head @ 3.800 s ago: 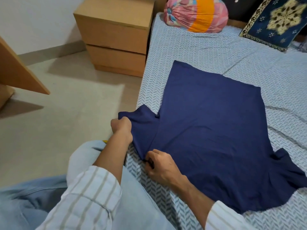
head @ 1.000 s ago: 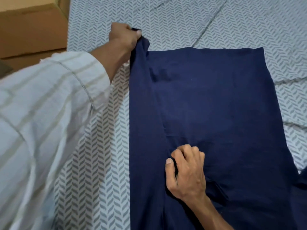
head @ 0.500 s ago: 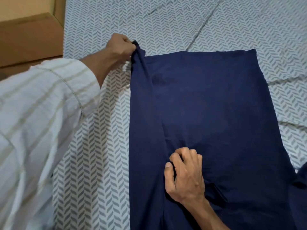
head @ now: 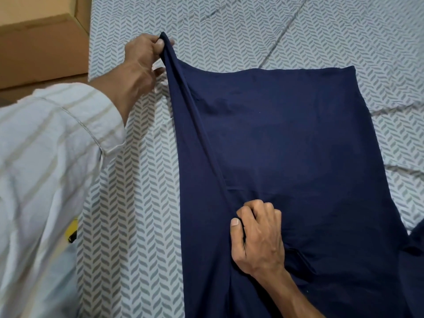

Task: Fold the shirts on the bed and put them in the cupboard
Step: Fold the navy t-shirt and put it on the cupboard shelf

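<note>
No text, label, brand, number or sign could be read anywhere in the view.

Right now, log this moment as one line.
step: folding side in | left hand: pinches raised shirt corner | right hand: grips fold near middle | shirt: on bed, left edge lifted

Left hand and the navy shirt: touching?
Touching. In the head view the left hand pinches the far corner of the navy shirt, lifting that folded edge off the bed sheet.
</note>
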